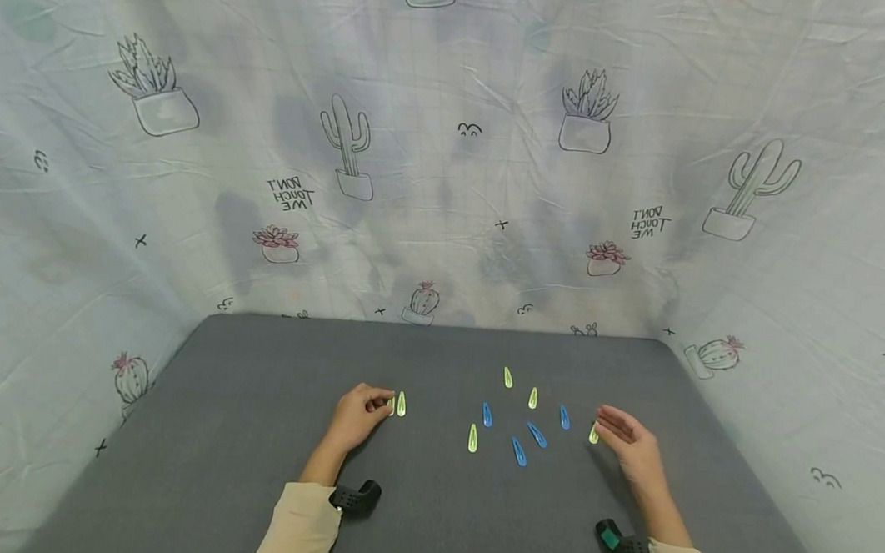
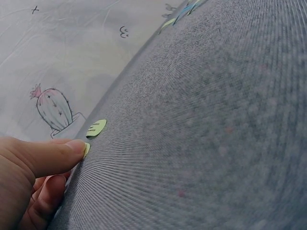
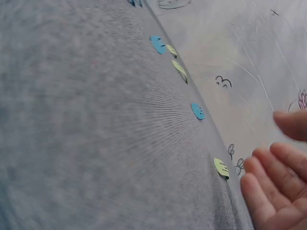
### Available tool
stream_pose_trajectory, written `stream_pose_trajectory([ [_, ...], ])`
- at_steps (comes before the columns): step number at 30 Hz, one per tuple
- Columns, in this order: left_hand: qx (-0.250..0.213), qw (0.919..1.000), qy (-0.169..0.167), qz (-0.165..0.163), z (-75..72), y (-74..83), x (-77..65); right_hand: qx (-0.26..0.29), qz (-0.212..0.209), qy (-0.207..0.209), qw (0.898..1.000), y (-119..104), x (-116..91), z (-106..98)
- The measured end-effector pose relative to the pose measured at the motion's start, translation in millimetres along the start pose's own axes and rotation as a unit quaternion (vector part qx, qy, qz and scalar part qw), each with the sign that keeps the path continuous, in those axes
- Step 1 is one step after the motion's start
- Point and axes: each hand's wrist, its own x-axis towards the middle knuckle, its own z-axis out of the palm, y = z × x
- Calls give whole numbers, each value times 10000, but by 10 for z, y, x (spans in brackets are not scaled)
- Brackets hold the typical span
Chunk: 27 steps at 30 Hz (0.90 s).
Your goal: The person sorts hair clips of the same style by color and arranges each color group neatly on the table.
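On the left, my left hand (image 1: 358, 414) pinches a yellow-green snap hair clip (image 2: 87, 150) between thumb and fingers, low over the table. Most of that clip is hidden by the fingertips. Right beside it lies a second yellow-green hair clip (image 1: 402, 404). My right hand (image 1: 632, 449) hovers on the right side with its fingers extended and thumb apart, holding nothing. Close to its fingertips a yellow-green hair clip (image 3: 221, 168) lies on the table, partly overlapped by the thumb in the head view.
Between the hands, several blue hair clips, one at the right (image 1: 564, 416), lie scattered with yellow-green hair clips, one nearest the left (image 1: 472, 438). The dark grey table (image 1: 430, 510) ends at a white printed curtain (image 1: 448, 168) behind and at both sides.
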Motion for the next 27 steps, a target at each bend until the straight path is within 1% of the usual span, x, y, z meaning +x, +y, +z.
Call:
stream_pose_trajectory([
  [3,26,10000,-17,-15,0,0,3,-145,205,126,9996,22,-1,-16],
  [7,19,10000,-33,-44,-1,4,4,-313,370,230,9986,43,-4,-16],
  [12,52,10000,-32,-53,-1,8,2,-537,435,291,9972,61,-8,0],
  [22,61,10000,-6,-60,-1,5,2,-912,644,239,9935,26,9,14],
  [27,57,10000,-10,-33,-5,-2,2,-1311,648,327,9887,9,29,52],
])
